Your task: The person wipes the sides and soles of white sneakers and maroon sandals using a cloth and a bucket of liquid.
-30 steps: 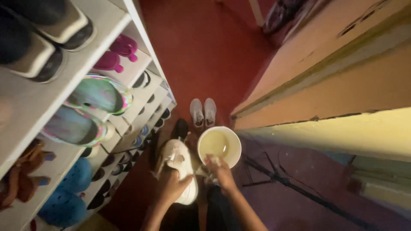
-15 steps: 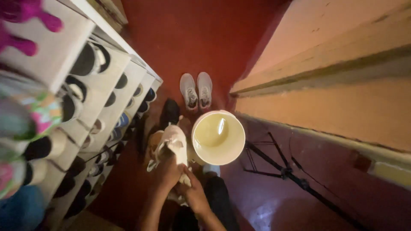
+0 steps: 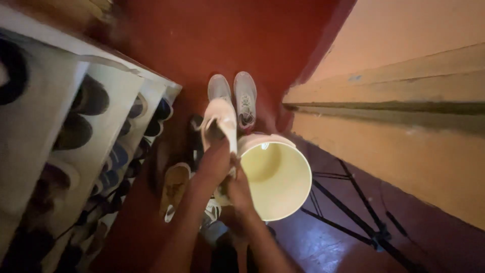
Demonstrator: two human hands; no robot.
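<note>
1. While the left hand (image 3: pixel 214 162) grips the white sneaker (image 3: pixel 221 121) around its middle, the shoe now stands lifted and tipped, toe toward 12 o'clock; half a second ago it lay lower, flat under both hands.
2. Just at 5 o'clock of that hand, the right hand (image 3: pixel 238 189) is closed against the sneaker's heel end. It seems to pinch a pale cloth there, though blur keeps me from being sure. A second ago this hand was at the bucket's rim; it has since come across to the shoe.
3. Touching or just beside the right hand, at its 3 o'clock, sits the cream bucket (image 3: pixel 275 174), with pale liquid in its bottom.
4. Judging by that shift, the wiping has moved from wetting the cloth to working on the shoe's rear and sole.
5. Farther out at 12 o'clock, a grey pair of sneakers (image 3: pixel 233 98) rests on the red floor (image 3: pixel 227 35).
6. At 9 o'clock stands the white shoe rack (image 3: pixel 65 121), and a tan shoe (image 3: pixel 174 187) lies below the left forearm.
</note>
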